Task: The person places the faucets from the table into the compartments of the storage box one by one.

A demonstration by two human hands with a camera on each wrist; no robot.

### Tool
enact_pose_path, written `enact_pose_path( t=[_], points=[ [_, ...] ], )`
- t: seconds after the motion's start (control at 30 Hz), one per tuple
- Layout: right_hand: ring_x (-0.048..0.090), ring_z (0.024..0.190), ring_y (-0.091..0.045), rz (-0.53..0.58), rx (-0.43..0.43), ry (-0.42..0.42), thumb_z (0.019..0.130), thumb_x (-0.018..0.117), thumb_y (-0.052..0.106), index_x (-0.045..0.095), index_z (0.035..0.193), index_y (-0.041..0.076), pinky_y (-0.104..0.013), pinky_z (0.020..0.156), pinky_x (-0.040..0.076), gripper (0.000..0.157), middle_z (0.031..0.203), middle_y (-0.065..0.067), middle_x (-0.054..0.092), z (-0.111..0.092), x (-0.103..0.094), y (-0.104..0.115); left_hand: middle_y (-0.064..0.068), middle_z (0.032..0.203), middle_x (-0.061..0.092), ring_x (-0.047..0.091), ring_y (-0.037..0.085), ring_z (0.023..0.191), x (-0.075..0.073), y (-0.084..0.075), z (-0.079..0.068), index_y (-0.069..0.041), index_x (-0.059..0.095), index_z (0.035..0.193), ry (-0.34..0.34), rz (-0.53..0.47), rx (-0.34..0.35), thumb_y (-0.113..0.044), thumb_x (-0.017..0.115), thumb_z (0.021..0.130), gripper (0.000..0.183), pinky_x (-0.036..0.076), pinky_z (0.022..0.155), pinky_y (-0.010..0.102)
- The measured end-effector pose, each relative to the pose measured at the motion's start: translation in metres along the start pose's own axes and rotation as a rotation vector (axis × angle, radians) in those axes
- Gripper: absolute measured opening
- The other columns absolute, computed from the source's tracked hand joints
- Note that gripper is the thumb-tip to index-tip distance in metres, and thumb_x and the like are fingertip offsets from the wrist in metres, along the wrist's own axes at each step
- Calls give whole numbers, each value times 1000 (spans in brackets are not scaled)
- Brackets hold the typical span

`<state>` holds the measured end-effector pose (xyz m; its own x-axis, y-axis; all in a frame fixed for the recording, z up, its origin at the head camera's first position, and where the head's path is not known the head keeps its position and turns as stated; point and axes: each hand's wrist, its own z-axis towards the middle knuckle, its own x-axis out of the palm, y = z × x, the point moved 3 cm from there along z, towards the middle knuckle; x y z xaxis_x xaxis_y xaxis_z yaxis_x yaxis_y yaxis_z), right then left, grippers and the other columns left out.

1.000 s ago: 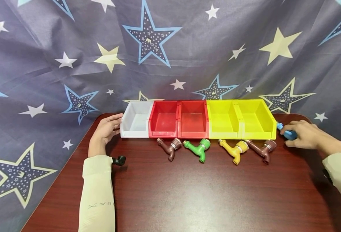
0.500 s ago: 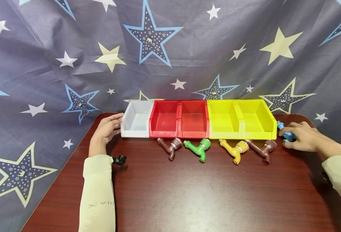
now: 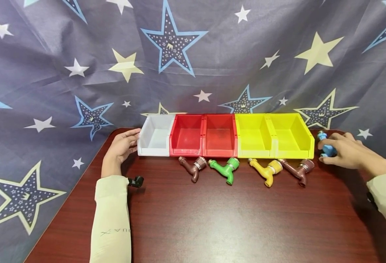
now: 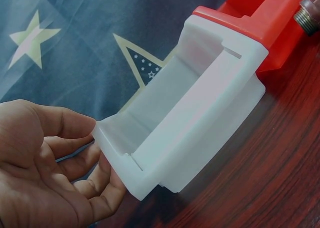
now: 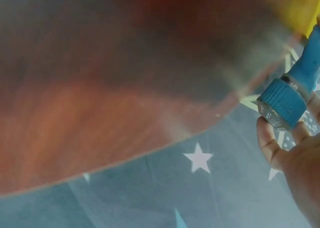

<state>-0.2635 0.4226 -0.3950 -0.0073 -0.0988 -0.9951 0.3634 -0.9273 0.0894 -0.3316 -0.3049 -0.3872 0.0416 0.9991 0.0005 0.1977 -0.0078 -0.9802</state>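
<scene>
My left hand (image 3: 121, 147) touches the outer side of the white bin (image 3: 155, 151) at the row's left end. In the left wrist view its fingers (image 4: 106, 184) bend loosely along that wall, not round it. At the far right, my right hand (image 3: 347, 150) holds a blue tap (image 3: 328, 149) beside the yellow bin (image 3: 293, 153). Its fingers cover part of the tap. In the right wrist view, the ribbed blue knob (image 5: 284, 102) is by the fingertips, and the tap's upper end is cut off by the frame.
Two red bins (image 3: 186, 150) and another yellow bin (image 3: 255, 153) complete the joined row. Along its front lie a brown tap (image 3: 193, 168), a green tap (image 3: 225, 170), a yellow tap (image 3: 266, 171) and a second brown tap (image 3: 299, 171). A star-patterned curtain (image 3: 212, 73) hangs behind the table (image 3: 232, 223).
The blue tap has shifted slightly right and back, away from the yellow bin, with my right hand on it. My left hand stays against the white bin.
</scene>
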Motion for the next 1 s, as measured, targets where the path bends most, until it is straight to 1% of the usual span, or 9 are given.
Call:
enact_pose_path(
  t=[0.07,0.17,0.27,0.33,0.5,0.6,0.73,0.87,1.0],
  points=[
    [47,94,-46,-10,0,-12,85,84,39,70,115,15,-52,62,42,41,115,-21,59,2,-6,0,-1,108,71,65,15,97,0,-1,0,2,40,155,0,1,1,-7,54,106,52,48,92,40],
    [47,91,-41,-25,2,-33,83,85,40,71,114,16,-48,63,40,42,113,-19,60,5,-16,3,-1,109,71,65,16,97,0,-1,-1,2,40,155,0,4,3,-6,54,105,52,48,93,40],
    [47,91,-41,-34,2,-47,82,85,40,71,114,16,-48,64,39,42,111,-17,60,9,-27,6,0,111,70,65,17,98,1,-2,-2,2,40,154,-1,10,4,-7,54,105,52,48,94,41],
    [47,94,-44,-31,12,-45,83,85,40,71,115,16,-50,63,40,42,111,-17,59,11,-34,9,1,111,70,64,17,98,0,-2,-2,1,40,155,1,13,2,-7,54,105,52,47,94,41],
    [44,102,-50,-33,31,-28,86,81,42,70,119,15,-59,64,41,44,121,-23,56,21,-50,17,0,112,69,64,16,97,-1,0,-2,1,40,155,-2,10,2,-7,54,105,52,47,93,41],
    [43,104,-52,-38,23,-24,86,81,41,70,120,14,-64,69,41,45,125,-26,55,26,-57,22,-1,111,70,65,15,96,-1,0,-2,2,40,155,-2,5,7,-6,55,105,52,48,91,39],
    [42,109,-53,-34,5,-32,86,82,37,71,120,14,-68,76,39,43,126,-26,55,34,-61,30,-1,111,70,65,15,96,-1,1,-2,2,40,155,1,4,10,-6,54,105,52,49,91,39],
    [43,108,-50,-35,-26,-44,85,83,36,72,119,15,-66,79,39,42,125,-24,55,42,-62,38,0,111,70,65,15,96,0,0,-2,2,40,154,0,5,9,-5,54,105,52,48,92,40],
    [46,102,-43,-43,-70,-71,84,84,33,72,117,16,-58,76,41,39,126,-23,57,47,-63,48,0,113,70,65,16,97,1,-1,0,2,40,154,3,-4,1,-5,54,105,52,49,91,39]
  ],
)
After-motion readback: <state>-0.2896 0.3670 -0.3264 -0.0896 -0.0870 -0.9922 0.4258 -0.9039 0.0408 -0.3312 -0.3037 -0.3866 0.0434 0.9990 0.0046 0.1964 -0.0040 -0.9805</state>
